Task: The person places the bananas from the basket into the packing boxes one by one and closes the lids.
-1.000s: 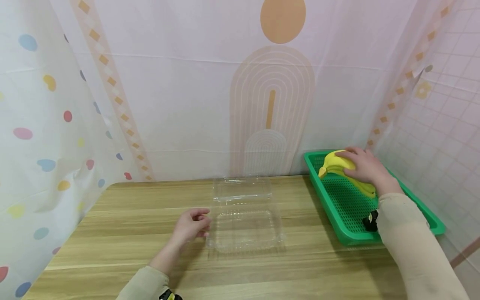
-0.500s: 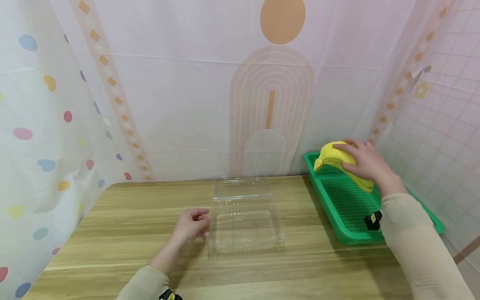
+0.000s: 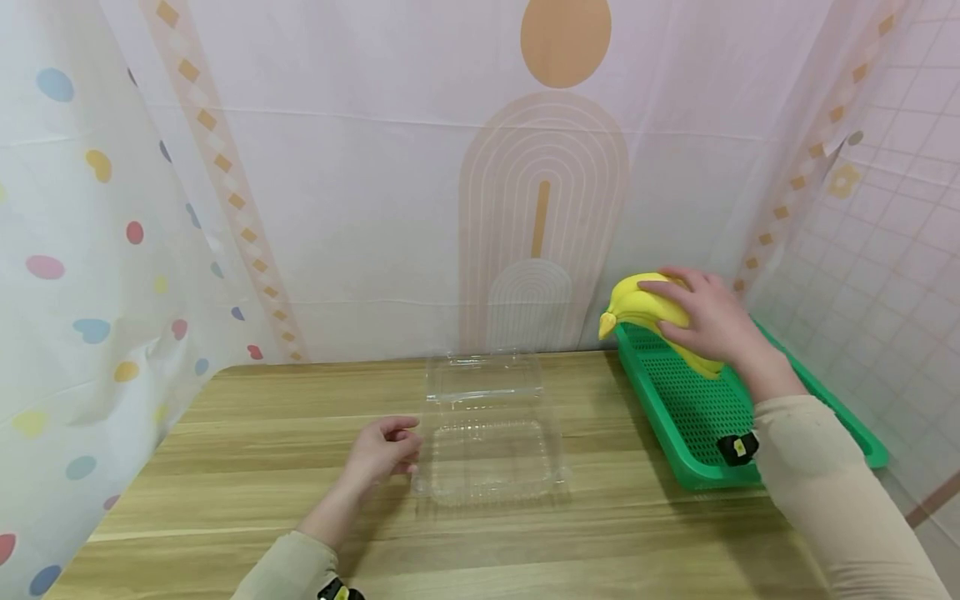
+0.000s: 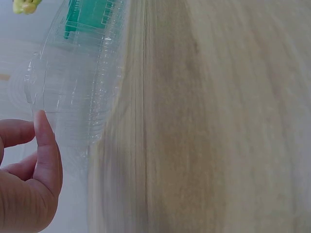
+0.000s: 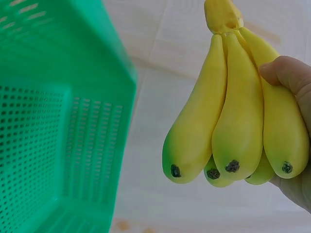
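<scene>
A bunch of yellow bananas (image 3: 652, 307) is gripped from above by my right hand (image 3: 708, 321), over the far end of the green basket (image 3: 660, 425). In the right wrist view the bananas (image 5: 238, 107) hang apart from the basket wall (image 5: 104, 53), several green-tinged dark tips showing. On the table lies a clear plastic clamshell container (image 3: 491, 462), its lid (image 3: 485, 377) folded back toward the curtain. My left hand (image 3: 381, 450) is at its left side. In the left wrist view, thumb and fingertips (image 4: 43, 119) pinch the container's rim.
A wooden table (image 3: 247, 467) carries the container and, at the right, the basket with its perforated floor. A patterned curtain (image 3: 375, 208) hangs along the back, with more hanging cloth at both sides.
My right hand has lifted the bananas from inside the basket and moved them up and left, so the stem end now passes its far left corner. The left hand and container have stayed put.
</scene>
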`<action>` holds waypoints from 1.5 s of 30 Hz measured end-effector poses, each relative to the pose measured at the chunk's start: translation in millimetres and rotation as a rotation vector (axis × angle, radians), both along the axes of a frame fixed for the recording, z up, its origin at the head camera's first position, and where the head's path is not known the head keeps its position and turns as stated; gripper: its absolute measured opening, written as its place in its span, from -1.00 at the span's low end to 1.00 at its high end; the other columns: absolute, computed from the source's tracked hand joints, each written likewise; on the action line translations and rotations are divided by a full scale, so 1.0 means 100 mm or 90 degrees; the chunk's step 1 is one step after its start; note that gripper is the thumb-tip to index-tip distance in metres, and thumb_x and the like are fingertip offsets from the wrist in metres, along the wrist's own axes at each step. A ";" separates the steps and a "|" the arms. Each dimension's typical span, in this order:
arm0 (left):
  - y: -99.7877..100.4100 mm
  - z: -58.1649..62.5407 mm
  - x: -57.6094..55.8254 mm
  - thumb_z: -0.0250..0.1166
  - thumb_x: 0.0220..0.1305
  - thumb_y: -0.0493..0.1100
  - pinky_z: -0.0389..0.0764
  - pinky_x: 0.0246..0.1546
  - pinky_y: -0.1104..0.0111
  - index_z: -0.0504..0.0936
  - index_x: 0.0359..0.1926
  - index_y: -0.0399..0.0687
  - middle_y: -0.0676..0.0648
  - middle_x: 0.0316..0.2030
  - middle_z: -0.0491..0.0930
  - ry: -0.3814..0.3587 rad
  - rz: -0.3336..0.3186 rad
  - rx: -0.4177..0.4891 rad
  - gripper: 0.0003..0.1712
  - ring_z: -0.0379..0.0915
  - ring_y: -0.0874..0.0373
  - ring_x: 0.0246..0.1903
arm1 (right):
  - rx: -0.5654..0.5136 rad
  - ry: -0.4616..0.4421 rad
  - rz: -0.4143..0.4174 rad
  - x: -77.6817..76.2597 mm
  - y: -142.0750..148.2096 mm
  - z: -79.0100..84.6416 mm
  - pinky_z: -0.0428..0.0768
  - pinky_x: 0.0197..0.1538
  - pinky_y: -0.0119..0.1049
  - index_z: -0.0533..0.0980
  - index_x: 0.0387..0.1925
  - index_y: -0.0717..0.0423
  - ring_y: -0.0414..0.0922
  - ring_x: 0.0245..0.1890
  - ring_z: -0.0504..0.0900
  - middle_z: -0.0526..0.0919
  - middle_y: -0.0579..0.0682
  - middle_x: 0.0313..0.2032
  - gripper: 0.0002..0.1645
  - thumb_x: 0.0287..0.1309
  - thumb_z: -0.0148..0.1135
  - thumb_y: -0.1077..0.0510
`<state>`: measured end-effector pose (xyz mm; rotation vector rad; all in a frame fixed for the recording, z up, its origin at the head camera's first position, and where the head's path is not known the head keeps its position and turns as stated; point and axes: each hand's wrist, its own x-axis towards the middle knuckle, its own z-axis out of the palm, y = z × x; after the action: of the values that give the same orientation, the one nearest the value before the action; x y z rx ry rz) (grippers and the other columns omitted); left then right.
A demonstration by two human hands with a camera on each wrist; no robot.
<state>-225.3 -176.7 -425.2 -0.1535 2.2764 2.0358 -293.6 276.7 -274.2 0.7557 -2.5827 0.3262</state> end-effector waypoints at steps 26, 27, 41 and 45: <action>0.00 0.00 -0.03 0.23 0.30 -0.46 0.68 -0.49 0.41 0.43 0.19 -0.56 -0.14 -0.33 0.51 0.010 -0.003 -0.015 -0.55 0.56 0.08 -0.42 | -0.013 0.066 0.144 0.08 -0.74 -0.23 0.50 -0.05 0.11 0.45 0.28 -0.10 0.26 0.03 0.38 0.35 0.18 0.30 -0.35 0.13 0.37 0.19; 0.00 0.00 -0.03 0.23 0.30 -0.46 0.68 -0.49 0.41 0.43 0.19 -0.56 -0.14 -0.33 0.51 0.011 -0.002 -0.014 -0.55 0.56 0.08 -0.42 | -0.013 0.066 0.149 0.08 -0.77 -0.24 0.50 -0.05 0.11 0.45 0.28 -0.10 0.26 0.04 0.38 0.35 0.18 0.30 -0.35 0.13 0.37 0.19; 0.00 -0.02 -0.04 0.20 0.31 -0.47 0.68 -0.49 0.41 0.42 0.19 -0.57 -0.15 -0.32 0.51 0.011 -0.002 -0.009 -0.56 0.56 0.09 -0.42 | -0.011 0.058 0.221 0.11 -1.22 -0.44 0.50 0.02 0.10 0.49 0.25 -0.09 0.21 0.07 0.42 0.38 0.16 0.30 -0.36 0.10 0.39 0.19; 0.02 -0.02 -0.04 0.20 0.31 -0.48 0.67 -0.50 0.41 0.42 0.19 -0.57 -0.14 -0.33 0.51 0.012 0.000 -0.004 -0.56 0.54 0.11 -0.44 | -0.007 0.039 0.237 0.14 -1.34 -0.49 0.51 0.01 0.07 0.50 0.25 -0.10 0.18 0.06 0.42 0.38 0.15 0.30 -0.38 0.11 0.38 0.18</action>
<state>-228.9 -175.2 -427.2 -0.1346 2.2948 2.0385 -279.8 142.8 -323.1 1.2237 -2.3724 0.4195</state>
